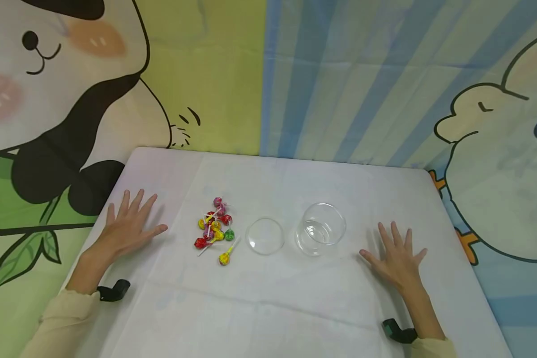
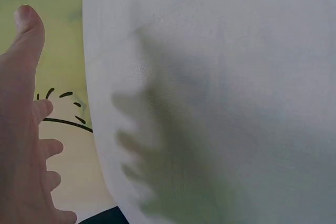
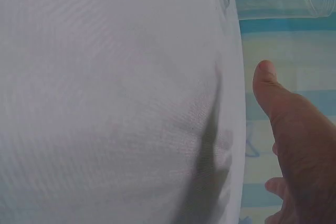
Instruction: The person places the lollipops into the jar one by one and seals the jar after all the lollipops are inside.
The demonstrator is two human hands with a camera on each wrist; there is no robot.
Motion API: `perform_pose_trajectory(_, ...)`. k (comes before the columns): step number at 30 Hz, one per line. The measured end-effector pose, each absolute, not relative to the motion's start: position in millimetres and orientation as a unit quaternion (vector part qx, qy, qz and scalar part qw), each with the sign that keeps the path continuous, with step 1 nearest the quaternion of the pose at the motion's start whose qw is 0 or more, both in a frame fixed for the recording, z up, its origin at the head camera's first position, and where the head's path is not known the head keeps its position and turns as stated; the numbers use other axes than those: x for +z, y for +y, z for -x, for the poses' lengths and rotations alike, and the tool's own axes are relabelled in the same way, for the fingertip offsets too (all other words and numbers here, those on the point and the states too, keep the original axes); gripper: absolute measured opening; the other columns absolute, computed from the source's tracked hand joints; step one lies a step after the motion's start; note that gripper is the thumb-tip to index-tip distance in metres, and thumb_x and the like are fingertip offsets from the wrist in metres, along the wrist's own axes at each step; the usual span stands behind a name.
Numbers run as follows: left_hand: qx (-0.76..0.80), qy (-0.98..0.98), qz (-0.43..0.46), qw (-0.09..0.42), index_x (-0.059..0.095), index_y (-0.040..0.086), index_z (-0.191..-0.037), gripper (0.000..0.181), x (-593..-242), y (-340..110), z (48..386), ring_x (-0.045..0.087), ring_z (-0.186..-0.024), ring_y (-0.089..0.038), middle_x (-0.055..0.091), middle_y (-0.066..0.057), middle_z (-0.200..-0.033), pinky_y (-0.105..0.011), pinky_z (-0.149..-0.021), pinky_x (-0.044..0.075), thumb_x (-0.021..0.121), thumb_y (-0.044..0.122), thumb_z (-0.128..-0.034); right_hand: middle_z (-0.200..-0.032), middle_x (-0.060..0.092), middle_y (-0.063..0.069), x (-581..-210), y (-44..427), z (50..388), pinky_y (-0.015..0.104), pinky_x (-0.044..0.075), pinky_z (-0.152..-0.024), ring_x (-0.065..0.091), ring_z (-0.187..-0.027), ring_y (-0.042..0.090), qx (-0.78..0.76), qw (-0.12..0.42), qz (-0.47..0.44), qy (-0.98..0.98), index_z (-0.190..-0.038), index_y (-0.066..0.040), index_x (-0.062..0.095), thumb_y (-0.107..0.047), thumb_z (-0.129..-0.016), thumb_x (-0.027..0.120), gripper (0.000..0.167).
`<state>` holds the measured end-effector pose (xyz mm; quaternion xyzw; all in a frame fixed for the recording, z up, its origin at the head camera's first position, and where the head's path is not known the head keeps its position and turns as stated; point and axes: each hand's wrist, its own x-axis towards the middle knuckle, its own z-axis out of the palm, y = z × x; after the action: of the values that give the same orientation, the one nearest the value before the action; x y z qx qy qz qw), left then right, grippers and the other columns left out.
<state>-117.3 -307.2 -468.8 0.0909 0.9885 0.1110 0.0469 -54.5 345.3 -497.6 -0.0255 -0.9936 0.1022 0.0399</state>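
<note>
White cloth-covered counter (image 1: 232, 318) viewed from above, with rounded back corners, a back edge just in front of a cartoon-print backdrop (image 1: 206, 89), and side edges spreading outward toward the front. Wide stretch of lightly creased white cloth across the front half, between the two forearms. Another band of cloth along the back edge, behind all the objects, plus a broad gap on either side, between each hand and the nearest object.

Left hand (image 1: 126, 227) beside the left edge, back of the hand upward, straight fingers fanned well apart, thumb directed toward the candy. Right hand (image 1: 397, 261) near the right edge, fingers likewise straight and spread, thumb toward the jar. In each wrist view, a blurred hand shadow on the cloth; contact with the cloth hard to tell.

Near the middle, left to right: a loose pile of wrapped lollipops (image 1: 216, 226) in red, pink, yellow and green; a single yellow lollipop (image 1: 224, 259) just in front of the pile, stick angled toward the lid; a round clear lid (image 1: 265, 236) lying flat; and, just beside it, a clear jar (image 1: 320, 229) standing upright, threaded rim at the top.
</note>
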Motion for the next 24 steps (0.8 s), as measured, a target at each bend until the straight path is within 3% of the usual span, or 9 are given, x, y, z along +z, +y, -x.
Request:
perform_pose_trajectory(4, 0.135, 0.983, -0.126, 0.010, 0.030, 0.011, -0.151, 0.081, -472, -303, 121, 0.007, -0.148, -0.048, 0.024, -0.025, -0.157, -0.073, -0.109, 0.011, 0.058, 0.056, -0.0895, -0.153, 0.032, 0.027, -501, 342, 53, 0.085, 0.009, -0.097, 0.022, -0.140, 0.056, 0.119, 0.062, 0.013, -0.991, -0.149, -0.012, 0.035, -0.062, -0.077, 0.068, 0.093)
perform_pose_trajectory(8, 0.167, 0.968, -0.184, -0.042, 0.044, 0.008, -0.143, 0.063, -471, -291, 123, 0.035, -0.138, -0.043, 0.043, -0.022, -0.147, -0.064, -0.106, 0.031, 0.069, 0.028, -0.0889, -0.147, 0.040, 0.029, -508, 328, 55, 0.077, 0.021, -0.102, 0.033, -0.136, 0.051, 0.212, 0.089, -0.038, -0.972, -0.144, -0.004, 0.042, -0.044, -0.079, 0.075, 0.083)
perform_pose_trajectory(11, 0.172, 0.958, -0.223, -0.062, 0.048, 0.009, -0.141, 0.061, -469, -277, 125, 0.046, -0.131, -0.036, 0.051, -0.016, -0.142, -0.057, -0.103, 0.041, 0.072, 0.015, -0.0864, -0.144, 0.042, 0.029, -510, 312, 57, 0.070, 0.027, -0.103, 0.037, -0.134, 0.049, 0.301, 0.095, -0.084, -0.945, -0.142, 0.001, 0.041, -0.026, -0.077, 0.080, 0.081)
perform_pose_trajectory(14, 0.159, 0.949, -0.261, -0.077, 0.050, 0.013, -0.141, 0.064, -470, -265, 129, 0.051, -0.128, -0.029, 0.055, -0.010, -0.139, -0.050, -0.102, 0.046, 0.076, 0.012, -0.0824, -0.146, 0.040, 0.027, -509, 295, 59, 0.067, 0.030, -0.105, 0.036, -0.135, 0.047, 0.360, 0.073, -0.100, -0.925, -0.145, 0.000, 0.035, -0.020, -0.076, 0.080, 0.085)
perform_pose_trajectory(19, 0.142, 0.933, -0.316, -0.100, 0.053, 0.017, -0.139, 0.067, -470, -251, 136, 0.054, -0.125, -0.023, 0.057, -0.004, -0.138, -0.045, -0.099, 0.049, 0.080, 0.011, -0.0784, -0.152, 0.033, 0.021, -506, 273, 61, 0.067, 0.024, -0.110, 0.029, -0.141, 0.045, 0.418, 0.025, -0.080, -0.905, -0.151, -0.009, 0.026, -0.023, -0.073, 0.084, 0.098)
perform_pose_trajectory(24, 0.130, 0.920, -0.353, -0.108, 0.058, 0.016, -0.134, 0.060, -466, -242, 137, 0.055, -0.124, -0.022, 0.060, -0.002, -0.136, -0.044, -0.097, 0.051, 0.079, 0.010, -0.0780, -0.157, 0.028, 0.020, -503, 260, 66, 0.066, 0.020, -0.112, 0.024, -0.145, 0.043, 0.469, 0.024, -0.082, -0.879, -0.154, -0.011, 0.017, -0.015, -0.066, 0.088, 0.113)
